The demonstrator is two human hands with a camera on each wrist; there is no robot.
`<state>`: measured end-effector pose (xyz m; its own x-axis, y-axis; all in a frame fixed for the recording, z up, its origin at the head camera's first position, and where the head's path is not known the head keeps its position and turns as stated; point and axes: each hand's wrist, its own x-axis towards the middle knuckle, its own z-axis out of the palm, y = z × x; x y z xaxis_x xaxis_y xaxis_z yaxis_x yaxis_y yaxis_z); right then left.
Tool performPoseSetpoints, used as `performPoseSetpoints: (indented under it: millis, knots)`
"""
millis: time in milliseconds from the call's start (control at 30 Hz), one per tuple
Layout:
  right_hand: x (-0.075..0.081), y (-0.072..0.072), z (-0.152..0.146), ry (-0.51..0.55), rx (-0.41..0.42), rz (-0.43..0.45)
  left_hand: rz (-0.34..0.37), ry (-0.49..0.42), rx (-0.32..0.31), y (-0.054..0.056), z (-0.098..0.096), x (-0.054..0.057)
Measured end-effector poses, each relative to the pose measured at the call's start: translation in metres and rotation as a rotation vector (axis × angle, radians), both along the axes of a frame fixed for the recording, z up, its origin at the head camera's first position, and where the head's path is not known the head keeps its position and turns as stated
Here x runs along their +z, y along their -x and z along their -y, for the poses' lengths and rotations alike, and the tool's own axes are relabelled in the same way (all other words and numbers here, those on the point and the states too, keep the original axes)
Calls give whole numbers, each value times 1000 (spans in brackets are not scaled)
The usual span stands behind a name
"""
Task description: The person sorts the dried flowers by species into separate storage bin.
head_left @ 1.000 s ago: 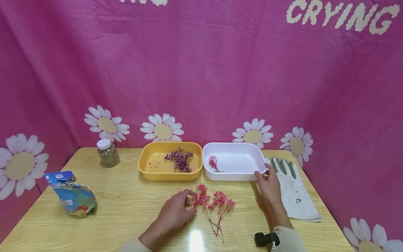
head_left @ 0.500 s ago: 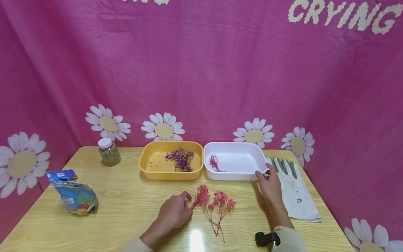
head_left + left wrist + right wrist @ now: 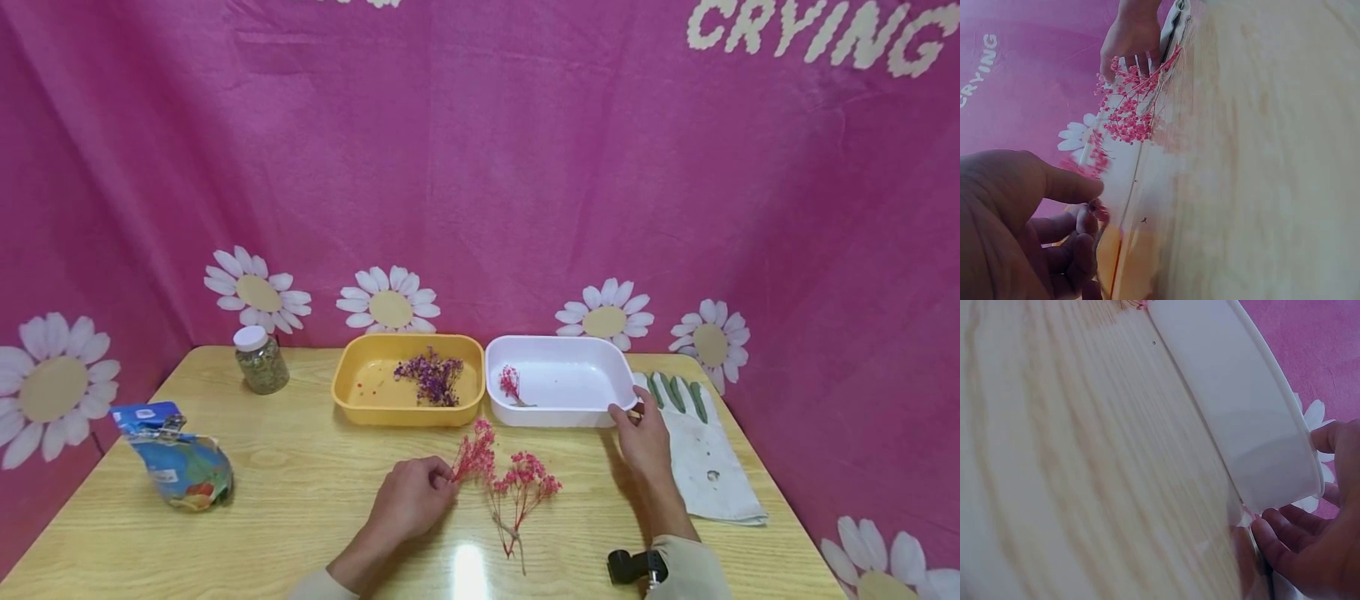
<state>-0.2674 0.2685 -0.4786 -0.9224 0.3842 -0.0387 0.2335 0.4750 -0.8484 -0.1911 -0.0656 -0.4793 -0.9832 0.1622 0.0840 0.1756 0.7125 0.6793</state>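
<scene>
My left hand [image 3: 415,500] pinches the stems of a pink dried-flower sprig [image 3: 476,451] between thumb and fingertips, its blossoms pointing toward the tubs. In the left wrist view the held sprig [image 3: 1099,153] is partly blurred. A second pink bunch [image 3: 525,477], tied with twine at its stems, lies on the table just right of it. My right hand [image 3: 645,437] grips the near right corner of the white tub [image 3: 555,416]. In the right wrist view the thumb lies on the rim and the other fingers curl by the tub's end. One small pink sprig [image 3: 510,382] lies inside this tub.
A yellow tub [image 3: 408,416] with purple dried flowers [image 3: 432,379] stands against the white one. Green-fingered white gloves [image 3: 708,467] lie at the right. Toward the left are a white-lidded jar [image 3: 261,365] and a blue pouch [image 3: 180,462]. A pink curtain [image 3: 480,167] hangs behind the table.
My left hand has shifted slightly left and turned, and the pinched sprig has swung away from me toward the tubs. The right hand keeps its hold on the white tub.
</scene>
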Motion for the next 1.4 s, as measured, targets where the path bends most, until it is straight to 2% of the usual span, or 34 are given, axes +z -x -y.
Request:
performPoseSetpoints:
  millis: [400, 667, 867, 1033, 1300, 1400]
  knots:
    - [0, 0, 0, -1, 0, -1, 9, -98, 49, 1, -3, 3]
    - [-1, 1, -1, -1, -11, 11, -20, -183, 41, 2, -7, 6]
    - [-2, 1, -1, -3, -9, -1, -8, -196, 21, 0, -7, 7]
    - [-1, 1, -1, 0, -9, 0, 13, -190, 33, 0, -7, 7]
    - [-2, 3, -1, 7, -12, 14, 5, -192, 18, 1, -6, 6]
    - [-2, 3, 0, 7, -16, 15, 30, -214, 16, 1, -7, 5]
